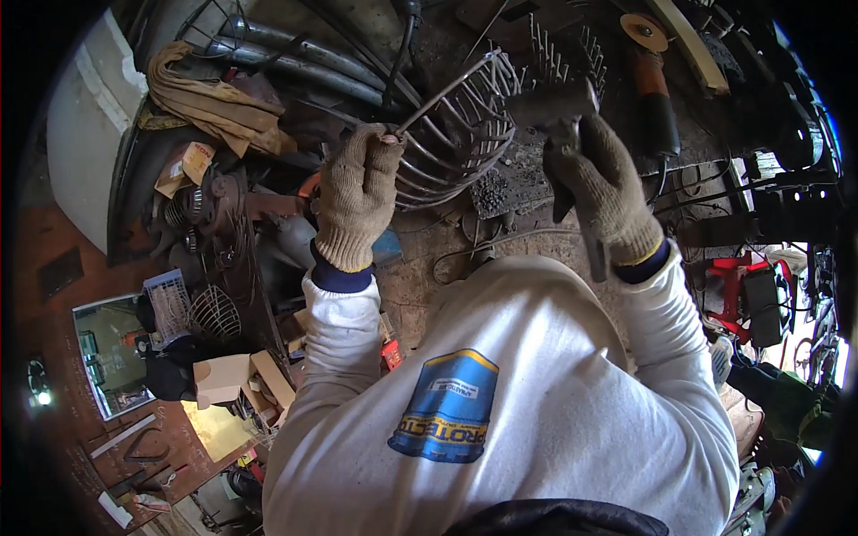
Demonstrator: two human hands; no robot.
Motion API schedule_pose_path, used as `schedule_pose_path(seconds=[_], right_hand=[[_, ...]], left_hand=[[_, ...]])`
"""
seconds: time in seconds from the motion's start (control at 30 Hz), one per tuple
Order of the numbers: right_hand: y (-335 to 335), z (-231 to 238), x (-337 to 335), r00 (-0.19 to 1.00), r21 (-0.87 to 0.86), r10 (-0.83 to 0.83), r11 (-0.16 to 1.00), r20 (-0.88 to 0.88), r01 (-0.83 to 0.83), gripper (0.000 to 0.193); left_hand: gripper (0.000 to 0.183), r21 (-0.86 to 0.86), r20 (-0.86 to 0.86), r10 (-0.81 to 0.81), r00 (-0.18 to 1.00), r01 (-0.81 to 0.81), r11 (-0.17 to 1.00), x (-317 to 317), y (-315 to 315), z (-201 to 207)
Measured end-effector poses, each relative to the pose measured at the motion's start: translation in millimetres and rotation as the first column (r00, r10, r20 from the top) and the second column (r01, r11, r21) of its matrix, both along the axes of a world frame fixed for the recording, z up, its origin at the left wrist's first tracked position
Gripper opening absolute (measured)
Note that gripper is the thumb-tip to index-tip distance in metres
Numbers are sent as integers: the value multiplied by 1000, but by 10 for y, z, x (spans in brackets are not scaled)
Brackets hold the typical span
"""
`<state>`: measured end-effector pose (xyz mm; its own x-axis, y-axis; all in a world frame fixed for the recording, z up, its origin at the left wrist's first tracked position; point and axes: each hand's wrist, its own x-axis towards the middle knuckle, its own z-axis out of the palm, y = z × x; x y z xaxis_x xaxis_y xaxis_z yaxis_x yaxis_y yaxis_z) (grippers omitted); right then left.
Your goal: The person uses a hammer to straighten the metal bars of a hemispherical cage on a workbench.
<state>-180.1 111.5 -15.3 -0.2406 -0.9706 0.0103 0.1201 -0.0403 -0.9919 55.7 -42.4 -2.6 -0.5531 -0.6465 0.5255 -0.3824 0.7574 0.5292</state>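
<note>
My left hand (pixel 360 192), in a tan knit glove, is closed on the near end of a thin metal rod (pixel 445 93). That rod slants up and away to the rim of a cage of curved metal bars (pixel 456 147) on the dark workbench (pixel 527 183). Whether the rod is joined to the cage I cannot tell. My right hand (pixel 610 183), gloved alike, is wrapped round what looks like a hammer (pixel 550 105). Its dark metal head is raised beside the cage's right side, and the handle's lower end comes out below my palm.
An angle grinder (pixel 657 107) lies on the bench to the right, near upright metal rods (pixel 550 55). Metal pipes (pixel 308 62) and a brown cloth (pixel 210 98) are at the far left. A cardboard box (pixel 223 380) sits lower left; a red chair (pixel 731 299) stands at right.
</note>
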Motion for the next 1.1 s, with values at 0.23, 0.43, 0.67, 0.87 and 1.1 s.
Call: schedule_pose_path(seconds=[0.23,0.43,0.67,0.87,1.1], right_hand=[[189,-225,91,951,-286,-256,937,-171,201,38],[414,-325,229,996,-18,-73,997,53,74,35],[194,-138,374,999,-14,-5,1000,51,6,33],[13,-143,399,994,15,46,999,-97,-45,33],[5,-158,420,998,34,58,998,1,-58,42]], left_hand=[[25,-71,28,249,968,-246,967,61,9,-215],[31,-171,-100,133,986,-148,974,-10,20,-235],[32,-41,-119,121,986,-126,991,-27,1,-219],[22,-149,-66,115,991,-124,981,-21,2,-244],[23,26,-67,137,988,-135,990,1,25,-224]])
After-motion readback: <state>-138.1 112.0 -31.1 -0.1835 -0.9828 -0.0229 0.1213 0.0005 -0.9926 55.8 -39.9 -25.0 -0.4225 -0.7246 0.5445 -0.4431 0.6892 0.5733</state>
